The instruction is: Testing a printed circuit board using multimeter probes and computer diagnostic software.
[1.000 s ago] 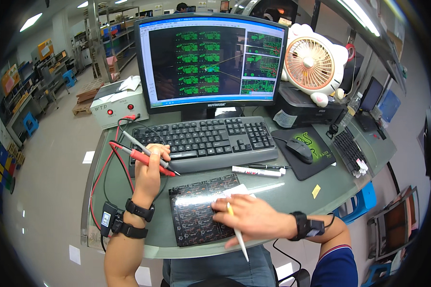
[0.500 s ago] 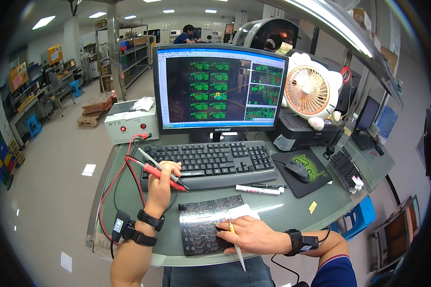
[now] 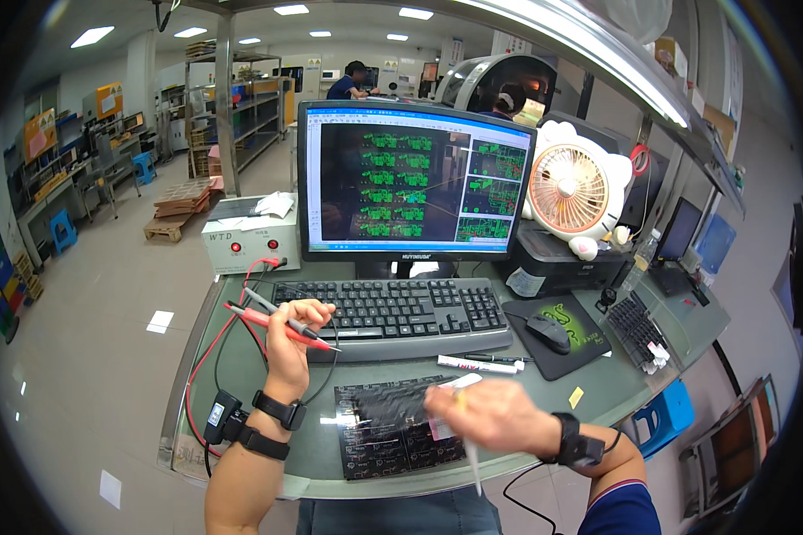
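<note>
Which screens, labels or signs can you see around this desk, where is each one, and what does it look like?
Wide black-framed computer monitor: behind the black keyboard, dark screen with green board patterns.
Small dark second screen: far right, behind the pink round desk fan.
White label strip: on the black circuit board, under the right hand.
Small yellow sticky note: desk's right front.

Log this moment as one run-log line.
left hand: holds red probe and grey probe above keyboard | right hand: blurred, white pen, over black circuit board
</note>
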### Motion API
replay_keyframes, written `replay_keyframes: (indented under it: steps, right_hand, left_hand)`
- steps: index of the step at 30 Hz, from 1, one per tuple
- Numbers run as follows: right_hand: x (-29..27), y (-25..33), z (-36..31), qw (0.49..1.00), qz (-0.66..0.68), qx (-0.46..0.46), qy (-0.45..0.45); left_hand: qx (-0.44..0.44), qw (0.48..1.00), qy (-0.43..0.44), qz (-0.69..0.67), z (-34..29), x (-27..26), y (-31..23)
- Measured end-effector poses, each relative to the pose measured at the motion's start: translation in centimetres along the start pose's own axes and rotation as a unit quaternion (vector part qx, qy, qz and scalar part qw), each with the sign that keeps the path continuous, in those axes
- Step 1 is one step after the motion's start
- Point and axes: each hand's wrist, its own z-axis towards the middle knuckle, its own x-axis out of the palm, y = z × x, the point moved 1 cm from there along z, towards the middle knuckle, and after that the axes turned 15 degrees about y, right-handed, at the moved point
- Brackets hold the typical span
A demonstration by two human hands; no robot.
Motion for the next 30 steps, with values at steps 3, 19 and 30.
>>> replay_keyframes:
  steps: [3, 19, 30]
  right_hand:
    - [-1.1, -4.1, 0.1, 0.986, 0.09, 0.094, -0.108]
    - [5.2, -7.7, -0.6, 0.623, 0.749, 0.2, -0.104]
    - [7.8, -6.5, -1.3, 0.762, 0.607, 0.223, 0.038]
  left_hand:
    - [0.011, 0.999, -0.008, -0.048, -0.6, -0.3, -0.6]
    - [-0.28, 0.925, 0.249, -0.059, -0.8, 0.3, -1.0]
    - [-0.236, 0.903, 0.336, 0.125, -0.8, 2.4, 0.1]
